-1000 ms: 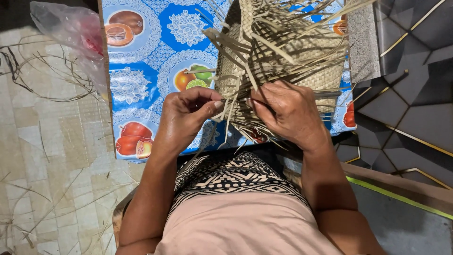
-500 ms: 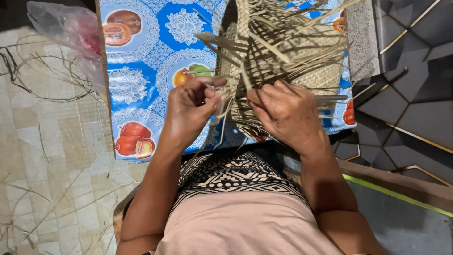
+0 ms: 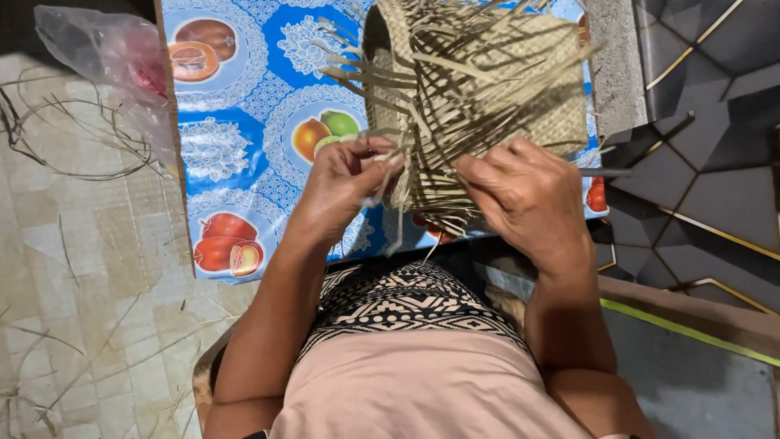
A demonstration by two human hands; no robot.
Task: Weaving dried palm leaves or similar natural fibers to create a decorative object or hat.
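A half-woven basket of tan straw strips (image 3: 487, 89) lies on a blue fruit-print cloth (image 3: 244, 138) in front of me, loose strip ends sticking out all around its rim. My left hand (image 3: 345, 183) pinches a loose straw strip (image 3: 390, 195) at the basket's near left edge. My right hand (image 3: 524, 195) rests on the basket's near edge, fingers curled over the weave and holding it down.
A crumpled clear plastic bag (image 3: 106, 57) with something red inside lies at the cloth's far left corner. Loose straw strands (image 3: 73, 146) scatter over the pale patterned floor. A dark geometric-patterned mat (image 3: 707, 179) lies to the right. My lap, in patterned fabric (image 3: 406, 301), fills the bottom.
The basket has turned and tilted, its loose ends now fanning further out. My left hand has lifted and pulled a strip towards me; my right hand has shifted slightly right on the weave.
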